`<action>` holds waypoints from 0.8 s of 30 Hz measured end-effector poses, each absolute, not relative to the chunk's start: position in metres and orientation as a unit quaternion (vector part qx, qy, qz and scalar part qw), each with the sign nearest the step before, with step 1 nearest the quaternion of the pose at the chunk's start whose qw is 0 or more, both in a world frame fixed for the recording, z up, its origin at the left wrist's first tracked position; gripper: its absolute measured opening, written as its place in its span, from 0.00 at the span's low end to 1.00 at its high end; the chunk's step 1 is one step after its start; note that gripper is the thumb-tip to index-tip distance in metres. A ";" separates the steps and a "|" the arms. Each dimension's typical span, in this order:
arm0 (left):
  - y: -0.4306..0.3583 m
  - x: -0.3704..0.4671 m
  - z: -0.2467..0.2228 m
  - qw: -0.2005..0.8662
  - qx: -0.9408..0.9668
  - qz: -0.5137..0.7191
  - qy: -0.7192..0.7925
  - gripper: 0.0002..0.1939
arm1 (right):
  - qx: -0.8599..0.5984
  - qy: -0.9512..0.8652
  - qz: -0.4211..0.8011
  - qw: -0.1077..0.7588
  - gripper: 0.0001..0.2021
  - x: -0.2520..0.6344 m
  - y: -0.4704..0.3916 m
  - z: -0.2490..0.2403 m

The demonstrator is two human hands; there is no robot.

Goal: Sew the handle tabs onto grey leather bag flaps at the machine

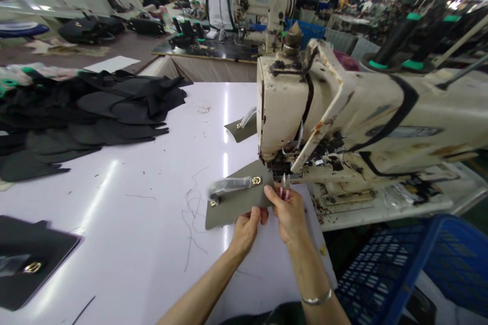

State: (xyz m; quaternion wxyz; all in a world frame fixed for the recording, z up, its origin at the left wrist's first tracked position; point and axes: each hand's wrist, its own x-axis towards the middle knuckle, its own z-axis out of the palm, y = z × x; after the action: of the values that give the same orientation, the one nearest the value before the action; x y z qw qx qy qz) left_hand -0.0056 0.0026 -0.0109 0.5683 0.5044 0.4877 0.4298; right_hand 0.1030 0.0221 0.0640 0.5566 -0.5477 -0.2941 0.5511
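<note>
A grey-green panel (236, 205) with gold hardware and a plastic-wrapped handle (231, 184) lies at the front of the sewing machine (290, 106). My left hand (247, 228) pinches the panel's near edge. At the panel's right corner, my right hand (287, 210) grips its edge with the thumb on top, and also holds small scissors (284, 188) with pink handles, blades pointing up toward the needle area. The needle itself is hidden. A second similar panel (244, 129) lies behind, partly covered by the machine head.
Black cut pieces (114, 106) are heaped at the left. A dark panel with a gold fitting (34, 244) lies at the near left. Loose threads (194, 208) are on the white table (152, 223). A blue basket (404, 264) stands at the lower right. A person (219, 2) is at the back.
</note>
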 end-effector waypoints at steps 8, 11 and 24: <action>0.007 -0.003 -0.016 0.519 0.502 0.441 0.533 0.29 | -0.570 -0.291 0.542 0.545 0.21 0.123 0.018 0.060; 0.007 0.002 -0.014 0.517 0.496 0.451 0.533 0.29 | -0.563 -0.299 0.548 0.542 0.18 0.125 0.020 0.061; 0.005 -0.002 0.009 0.642 0.369 0.493 0.456 0.23 | -0.604 -0.419 0.463 0.495 0.11 0.136 0.024 0.064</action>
State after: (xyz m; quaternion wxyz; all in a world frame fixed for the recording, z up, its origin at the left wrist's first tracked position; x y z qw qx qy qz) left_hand -0.0025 0.0049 0.0088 0.6421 0.3695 0.4564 0.4929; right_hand 0.1360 0.0236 0.0637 0.4945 -0.6044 -0.4192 0.4630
